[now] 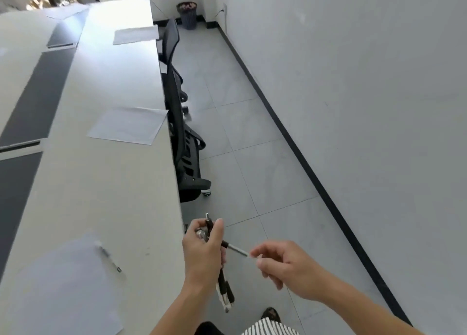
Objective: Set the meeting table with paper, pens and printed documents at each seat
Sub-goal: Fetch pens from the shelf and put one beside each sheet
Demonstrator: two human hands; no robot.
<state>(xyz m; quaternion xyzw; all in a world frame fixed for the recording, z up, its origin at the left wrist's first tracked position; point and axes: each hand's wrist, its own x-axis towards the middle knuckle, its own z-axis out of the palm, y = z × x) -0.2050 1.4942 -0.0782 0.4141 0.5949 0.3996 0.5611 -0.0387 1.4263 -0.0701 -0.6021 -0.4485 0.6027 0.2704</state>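
Near paper (63, 279) has a pen (108, 256), farther sheets (129, 124) show none; left grip (202, 253) holds the bundle (226, 291), right grip (280, 264) pinches the next pen (236, 249).

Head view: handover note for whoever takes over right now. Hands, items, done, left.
Left hand grips a bundle of pens just off the table edge.
Right hand pinches the end of a single pen sticking out of that bundle.
Done: nearest sheet has a placed pen on it.
Left: middle sheet and far sheet on this side show no pen. Whether the sheets are blank or printed cannot be told.
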